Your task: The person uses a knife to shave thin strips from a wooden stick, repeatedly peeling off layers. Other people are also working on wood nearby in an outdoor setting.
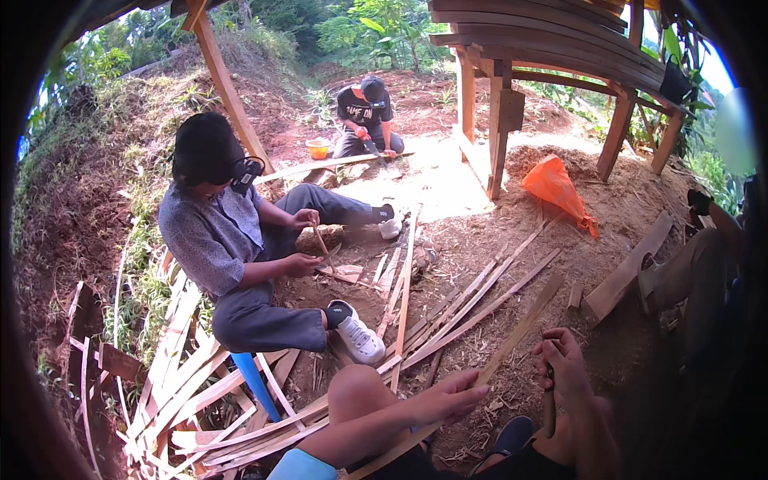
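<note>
Across my lap runs a long flat strip of wood or bamboo, slanting up and away to the right. My left hand is closed around its middle, thumb on the upper side. To the right of the strip, my right hand grips a slim knife-like tool. Its brown handle hangs below the fist, and a thin dark tip shows above the fingers. Most of the blade is hidden or too small to make out. The tool and the strip are apart.
Loose strips cover the ground ahead, with a larger pile at left. One person sits close by holding a thin stick; another kneels farther off with a saw. An orange bag lies near a timber rack. A plank rests at right.
</note>
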The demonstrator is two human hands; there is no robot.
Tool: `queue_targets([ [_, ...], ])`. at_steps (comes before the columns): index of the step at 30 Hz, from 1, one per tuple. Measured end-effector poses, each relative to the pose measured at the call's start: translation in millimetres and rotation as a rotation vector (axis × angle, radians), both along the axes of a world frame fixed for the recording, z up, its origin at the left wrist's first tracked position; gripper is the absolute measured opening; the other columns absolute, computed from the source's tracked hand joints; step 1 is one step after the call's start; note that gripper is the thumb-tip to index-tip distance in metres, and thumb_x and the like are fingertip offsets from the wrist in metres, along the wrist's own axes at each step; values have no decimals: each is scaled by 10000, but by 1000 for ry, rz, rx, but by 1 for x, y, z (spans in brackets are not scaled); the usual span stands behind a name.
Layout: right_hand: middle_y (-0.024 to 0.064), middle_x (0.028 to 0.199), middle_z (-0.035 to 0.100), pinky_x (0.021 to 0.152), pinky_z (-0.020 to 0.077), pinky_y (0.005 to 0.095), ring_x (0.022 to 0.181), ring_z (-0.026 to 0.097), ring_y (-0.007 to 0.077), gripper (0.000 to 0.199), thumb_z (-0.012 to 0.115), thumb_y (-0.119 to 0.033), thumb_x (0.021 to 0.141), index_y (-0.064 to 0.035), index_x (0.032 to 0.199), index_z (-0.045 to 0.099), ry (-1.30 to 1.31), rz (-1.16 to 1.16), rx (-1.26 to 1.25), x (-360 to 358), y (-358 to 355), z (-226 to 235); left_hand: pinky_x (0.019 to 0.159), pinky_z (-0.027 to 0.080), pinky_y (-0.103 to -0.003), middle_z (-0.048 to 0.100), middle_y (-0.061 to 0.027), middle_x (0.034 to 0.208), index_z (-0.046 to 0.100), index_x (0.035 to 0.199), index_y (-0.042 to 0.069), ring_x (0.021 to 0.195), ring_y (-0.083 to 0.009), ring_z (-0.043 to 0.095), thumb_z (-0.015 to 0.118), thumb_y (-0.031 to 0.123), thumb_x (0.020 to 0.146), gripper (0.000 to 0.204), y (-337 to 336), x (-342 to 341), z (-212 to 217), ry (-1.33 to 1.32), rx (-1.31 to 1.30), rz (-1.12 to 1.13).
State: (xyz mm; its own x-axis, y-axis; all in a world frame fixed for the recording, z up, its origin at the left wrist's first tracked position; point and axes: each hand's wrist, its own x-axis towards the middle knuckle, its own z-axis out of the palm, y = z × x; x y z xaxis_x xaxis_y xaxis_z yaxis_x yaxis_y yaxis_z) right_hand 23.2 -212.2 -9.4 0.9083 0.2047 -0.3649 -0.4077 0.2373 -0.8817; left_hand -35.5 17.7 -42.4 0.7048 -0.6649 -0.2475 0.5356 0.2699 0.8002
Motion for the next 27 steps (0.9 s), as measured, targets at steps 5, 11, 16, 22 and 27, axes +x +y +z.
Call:
queue_targets([
  [5, 34, 901, 507, 371, 324, 171, 543, 428, 50, 264, 470, -113, 919, -143, 1150, 345, 48, -136, 13, -12, -6, 4, 362, 247, -175, 354, 67, 604, 413, 1031, 123, 436, -17, 309, 485, 398, 925, 303, -4, 2, 20, 27, 20, 1],
  [11, 19, 952, 487, 354, 304, 158, 559, 406, 19, 348, 453, -100, 912, -161, 1222, 307, -382, -179, -247, -8, -26, -23, 340, 228, -192, 336, 64, 589, 408, 912, 135, 420, -34, 288, 378, 412, 960, 282, -3, -5, 11, 23, -42, 78],
  [16, 15, 947, 487, 444, 338, 156, 618, 419, 36, 368, 479, -99, 885, -135, 1219, 330, -400, -118, -405, -10, -33, -23, 343, 233, -201, 325, 65, 578, 405, 884, 139, 433, -40, 288, 344, 418, 967, 298, -9, -6, 1, 37, -14, 94],
  [22, 9, 927, 504, 445, 350, 167, 606, 431, 36, 394, 515, -72, 859, -105, 1217, 353, -549, -125, -454, -14, -12, -34, 371, 264, -187, 340, 50, 587, 415, 865, 108, 443, -39, 307, 326, 423, 971, 344, -14, 0, 8, 11, 11, 27],
  [27, 12, 914, 514, 471, 354, 150, 620, 448, 26, 384, 524, -45, 851, -89, 1202, 377, -504, 7, -452, -18, 1, -28, 392, 314, -193, 366, 37, 590, 423, 878, 104, 463, -47, 359, 322, 411, 974, 337, -15, 3, 2, -51, 39, 17],
])
